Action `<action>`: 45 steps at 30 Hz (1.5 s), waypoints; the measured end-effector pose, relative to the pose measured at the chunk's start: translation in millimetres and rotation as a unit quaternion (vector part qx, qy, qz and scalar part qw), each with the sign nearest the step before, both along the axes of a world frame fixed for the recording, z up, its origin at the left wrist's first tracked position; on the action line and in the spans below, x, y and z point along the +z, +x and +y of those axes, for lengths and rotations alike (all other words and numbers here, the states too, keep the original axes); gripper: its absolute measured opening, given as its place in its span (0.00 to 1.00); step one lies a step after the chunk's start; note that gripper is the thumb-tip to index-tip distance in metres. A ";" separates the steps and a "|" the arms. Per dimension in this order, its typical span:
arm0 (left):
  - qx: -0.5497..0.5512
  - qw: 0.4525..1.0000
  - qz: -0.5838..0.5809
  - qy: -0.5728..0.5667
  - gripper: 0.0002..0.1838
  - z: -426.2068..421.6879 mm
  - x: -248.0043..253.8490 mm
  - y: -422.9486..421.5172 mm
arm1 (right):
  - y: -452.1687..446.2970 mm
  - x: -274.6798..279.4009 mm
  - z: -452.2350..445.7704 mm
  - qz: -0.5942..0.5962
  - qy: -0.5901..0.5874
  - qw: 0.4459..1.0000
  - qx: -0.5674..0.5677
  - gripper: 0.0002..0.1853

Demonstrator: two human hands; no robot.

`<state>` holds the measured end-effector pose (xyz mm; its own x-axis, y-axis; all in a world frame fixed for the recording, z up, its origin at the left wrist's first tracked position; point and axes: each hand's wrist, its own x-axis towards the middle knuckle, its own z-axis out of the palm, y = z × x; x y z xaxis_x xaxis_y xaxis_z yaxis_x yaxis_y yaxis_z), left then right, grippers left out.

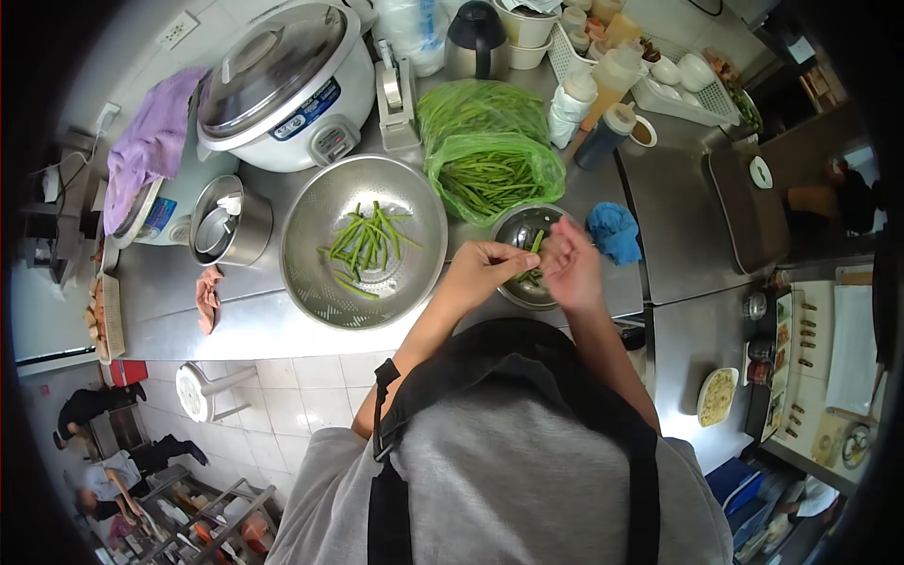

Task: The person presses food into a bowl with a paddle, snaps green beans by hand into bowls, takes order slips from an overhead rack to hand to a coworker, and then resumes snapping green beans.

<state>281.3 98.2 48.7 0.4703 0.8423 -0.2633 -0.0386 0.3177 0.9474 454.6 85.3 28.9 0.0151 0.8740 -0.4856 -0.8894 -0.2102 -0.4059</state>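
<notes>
Left hand [490, 273]: reaches in over the small metal bowl [513, 226], thumb and fingertips pinched together on a green bean [537, 242]. Right hand [571, 264]: raised just beside it, fingers curled, outline blurred — whether it grips anything cannot be told. Both forearms angle inward. Further cut beans [367, 240] lie in the colander [303, 273], left of the bowl.

A slim green bean [538, 240] stands tilted in the fingers of the left hand [489, 272], above the small metal bowl [508, 218], where more green pieces lie; the right hand [571, 266] is blurred just beside it. Short, loosely crossed bean pieces [369, 241] lie in the perforated steel colander [306, 268]. Long whole beans [490, 181] fill the open green plastic bag [549, 169] on the desk [254, 315].
</notes>
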 end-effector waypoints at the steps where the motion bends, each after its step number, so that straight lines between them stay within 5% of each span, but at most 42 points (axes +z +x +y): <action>1: 0.005 1.000 -0.008 -0.020 0.14 0.0 3.3 0.3 | 4.7 -2.4 0.0 -0.033 0.013 0.999 0.003 0.08; 4: 0.040 0.996 -0.021 -0.071 0.13 8.2 -1.2 2.3 | 11.4 -5.3 -4.6 -0.134 0.070 0.988 0.039 0.07; 8: 0.081 0.994 -0.054 -0.050 0.12 16.4 -9.0 4.3 | -1.8 -7.0 -15.8 -0.263 0.033 0.936 0.231 0.10; 18: 0.105 0.994 -0.012 -0.020 0.14 11.2 -14.5 8.3 | -7.3 0.0 -15.7 -0.372 0.118 0.872 0.295 0.13; 21: 0.028 0.970 -0.103 -0.220 0.14 16.7 -26.5 -2.1 | -6.4 10.5 -15.5 -0.591 0.253 0.721 0.258 0.12; 24: 0.021 0.893 -0.225 -0.388 0.14 15.3 -31.5 -3.2 | -2.8 13.6 -10.6 -0.615 0.346 0.671 0.226 0.11; 27: 0.041 0.903 -0.245 -0.351 0.16 11.8 -24.7 -14.4 | 5.4 14.4 -5.9 -0.384 0.209 0.851 0.290 0.10; 30: 0.179 0.962 -0.079 -0.189 0.18 16.8 1.5 -45.9 | 17.7 -5.2 20.4 -0.126 0.141 0.950 0.247 0.10; 32: 0.248 0.956 0.156 0.001 0.19 22.4 6.0 -75.6 | 19.7 -8.7 47.0 -0.269 0.102 0.920 0.266 0.10; 33: 0.261 0.946 0.148 0.123 0.21 28.6 -24.6 -95.4 | 19.0 -11.3 61.3 -0.338 0.083 0.896 0.275 0.11; 34: 0.211 0.904 0.365 0.071 0.21 27.7 3.0 -108.1 | 8.9 -15.7 72.2 -0.559 0.154 0.788 0.208 0.11; 37: 0.211 0.746 0.590 0.226 0.22 20.6 -6.0 -130.1 | -4.0 -4.9 95.2 -0.791 0.195 0.561 0.145 0.12; 38: 0.226 0.774 0.555 0.205 0.23 22.0 -9.1 -131.3 | -2.6 -10.3 104.1 -0.791 0.209 0.554 0.153 0.12; 41: 0.238 0.842 0.430 0.221 0.20 33.3 10.1 -100.0 | -0.2 -17.8 112.9 -0.736 0.209 0.628 0.144 0.11; 43: 0.206 0.872 0.352 0.270 0.20 40.4 27.9 -64.9 | -1.3 -0.5 107.3 -0.643 0.179 0.729 0.148 0.11; 45: 0.206 0.849 0.283 0.396 0.17 50.1 32.4 -28.6 | 1.5 27.0 90.9 -0.521 0.146 0.825 0.163 0.11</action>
